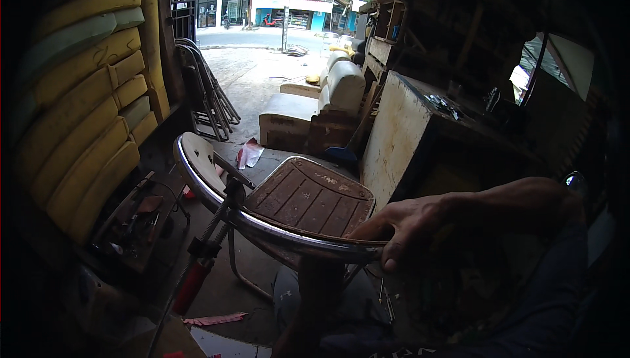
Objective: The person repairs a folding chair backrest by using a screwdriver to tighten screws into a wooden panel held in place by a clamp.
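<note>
A metal folding chair with a brown slatted seat (303, 197) and chrome rim stands before me, its pale backrest (198, 160) at the left. A bar clamp (205, 243) with a red handle is attached on its left side. My right hand (397, 230) grips the rim at the seat's right corner, fingers curled over it. My left hand (318, 273) reaches up beneath the seat in shadow; its fingers are hidden by the chair.
Yellow foam pieces (85, 122) are stacked at the left above a low bench (141, 240) with tools. Folded chairs (210, 95), white armchairs (295, 115) and a worn pale cabinet (394, 138) stand beyond. Pink scraps (216, 318) lie below. A street shows through the doorway.
</note>
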`<state>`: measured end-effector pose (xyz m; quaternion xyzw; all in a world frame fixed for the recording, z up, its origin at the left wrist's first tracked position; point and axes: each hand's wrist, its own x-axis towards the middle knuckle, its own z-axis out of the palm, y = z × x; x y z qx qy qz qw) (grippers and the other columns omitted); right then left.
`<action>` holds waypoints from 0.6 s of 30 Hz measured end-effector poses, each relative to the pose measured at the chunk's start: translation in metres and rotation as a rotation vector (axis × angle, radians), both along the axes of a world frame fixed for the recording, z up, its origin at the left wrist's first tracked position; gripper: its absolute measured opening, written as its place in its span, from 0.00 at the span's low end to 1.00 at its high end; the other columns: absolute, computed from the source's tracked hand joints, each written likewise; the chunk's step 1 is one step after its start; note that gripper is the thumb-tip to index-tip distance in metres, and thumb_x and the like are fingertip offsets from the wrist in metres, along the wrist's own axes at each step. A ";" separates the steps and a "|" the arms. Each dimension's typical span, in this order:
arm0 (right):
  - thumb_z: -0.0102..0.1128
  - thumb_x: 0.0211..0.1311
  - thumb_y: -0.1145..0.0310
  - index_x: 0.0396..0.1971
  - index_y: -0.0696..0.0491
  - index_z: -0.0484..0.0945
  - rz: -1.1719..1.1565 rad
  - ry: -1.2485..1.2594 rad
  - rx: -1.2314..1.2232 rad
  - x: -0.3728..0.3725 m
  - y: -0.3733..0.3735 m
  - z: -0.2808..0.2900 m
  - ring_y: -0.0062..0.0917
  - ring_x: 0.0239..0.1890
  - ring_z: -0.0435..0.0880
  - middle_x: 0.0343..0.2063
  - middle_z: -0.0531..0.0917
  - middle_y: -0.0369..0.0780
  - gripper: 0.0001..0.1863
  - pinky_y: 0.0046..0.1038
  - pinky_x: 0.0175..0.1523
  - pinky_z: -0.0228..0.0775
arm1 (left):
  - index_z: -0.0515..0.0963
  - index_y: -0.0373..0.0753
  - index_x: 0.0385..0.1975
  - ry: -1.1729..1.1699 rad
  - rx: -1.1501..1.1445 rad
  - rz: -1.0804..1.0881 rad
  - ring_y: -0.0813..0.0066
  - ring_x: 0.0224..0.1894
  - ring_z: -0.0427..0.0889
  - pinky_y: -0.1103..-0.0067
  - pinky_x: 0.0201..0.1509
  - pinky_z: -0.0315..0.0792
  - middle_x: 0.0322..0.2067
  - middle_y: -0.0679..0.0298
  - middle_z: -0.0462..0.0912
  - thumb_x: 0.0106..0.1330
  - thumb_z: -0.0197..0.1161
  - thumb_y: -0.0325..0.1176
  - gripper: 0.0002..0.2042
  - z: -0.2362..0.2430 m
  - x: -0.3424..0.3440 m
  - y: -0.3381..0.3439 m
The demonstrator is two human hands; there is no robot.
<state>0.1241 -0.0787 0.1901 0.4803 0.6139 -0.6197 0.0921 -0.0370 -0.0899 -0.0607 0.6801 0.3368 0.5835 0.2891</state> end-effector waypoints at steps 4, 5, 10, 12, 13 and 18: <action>0.76 0.45 0.39 0.71 0.57 0.60 -0.044 0.034 0.060 0.012 -0.003 -0.014 0.40 0.67 0.69 0.64 0.72 0.49 0.58 0.40 0.72 0.60 | 0.75 0.33 0.50 0.177 0.142 0.086 0.50 0.46 0.77 0.62 0.52 0.72 0.42 0.50 0.78 0.67 0.60 0.33 0.15 0.001 0.001 -0.002; 0.76 0.44 0.38 0.71 0.56 0.60 -0.070 0.043 0.058 0.012 -0.005 -0.015 0.40 0.66 0.70 0.63 0.73 0.49 0.59 0.40 0.71 0.60 | 0.75 0.33 0.50 0.201 0.150 0.103 0.49 0.46 0.77 0.61 0.52 0.72 0.42 0.50 0.77 0.67 0.60 0.33 0.15 0.001 0.000 -0.001; 0.69 0.57 0.43 0.71 0.54 0.61 -0.041 0.102 0.218 0.009 -0.019 -0.007 0.37 0.65 0.72 0.61 0.76 0.49 0.48 0.39 0.69 0.62 | 0.73 0.35 0.53 0.366 0.184 0.158 0.48 0.49 0.75 0.58 0.54 0.71 0.46 0.49 0.76 0.68 0.60 0.35 0.17 -0.007 -0.001 0.000; 0.66 0.65 0.52 0.70 0.54 0.63 -0.101 0.125 0.461 0.009 -0.043 -0.019 0.33 0.62 0.75 0.58 0.78 0.48 0.39 0.37 0.67 0.67 | 0.73 0.35 0.54 0.506 0.279 0.223 0.48 0.49 0.75 0.58 0.55 0.70 0.47 0.49 0.75 0.68 0.59 0.36 0.18 -0.013 0.000 0.001; 0.65 0.66 0.55 0.68 0.53 0.66 -0.138 0.160 0.550 0.008 -0.053 -0.026 0.32 0.60 0.77 0.57 0.80 0.47 0.35 0.37 0.66 0.68 | 0.73 0.35 0.54 0.545 0.312 0.234 0.49 0.50 0.75 0.58 0.56 0.70 0.47 0.49 0.75 0.69 0.59 0.36 0.18 -0.014 0.003 0.000; 0.64 0.66 0.68 0.61 0.53 0.74 -0.276 0.346 0.886 -0.002 -0.074 -0.055 0.26 0.51 0.84 0.48 0.85 0.43 0.24 0.33 0.57 0.76 | 0.70 0.34 0.57 0.627 0.224 0.213 0.50 0.52 0.74 0.59 0.60 0.69 0.49 0.49 0.75 0.71 0.54 0.37 0.19 -0.002 -0.002 -0.004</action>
